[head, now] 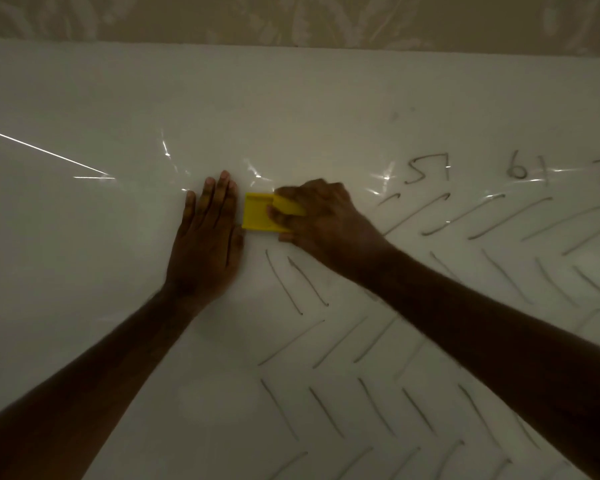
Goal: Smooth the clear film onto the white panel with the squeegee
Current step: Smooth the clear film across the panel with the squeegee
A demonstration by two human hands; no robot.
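Gripping the yellow squeegee (258, 214), my right hand (321, 223) has its fingers curled over the tool's right side, the thumb pressed on its face, so only the left half of the squeegee shows. It lies flat against the white panel (291, 98), near the middle of the view, on the clear film (125, 202) that covers the panel.

My left hand (207, 244) lies just left of the squeegee, palm down and open, fingers together and pointing up the panel. Its index-finger side touches or nearly touches the squeegee's left edge; I cannot tell which. This hand holds nothing; it simply rests flat on the film.

The film itself shows only by its glare: a long bright crease (45, 152) runs in from the left edge towards my left fingertips, and small shiny wrinkles (383, 178) sit above and to the right of both hands.

To the right of and below my hands, rows of dark slanted strokes (343, 341) form a herringbone pattern across the panel. Above those strokes are handwritten numerals (426, 169), upside down from where I stand, the rightmost one cut off by the frame.

Both my forearms are bare and reach in from the lower corners. Beyond the panel's far edge is a pale patterned surface (291, 19), dim and blurred.
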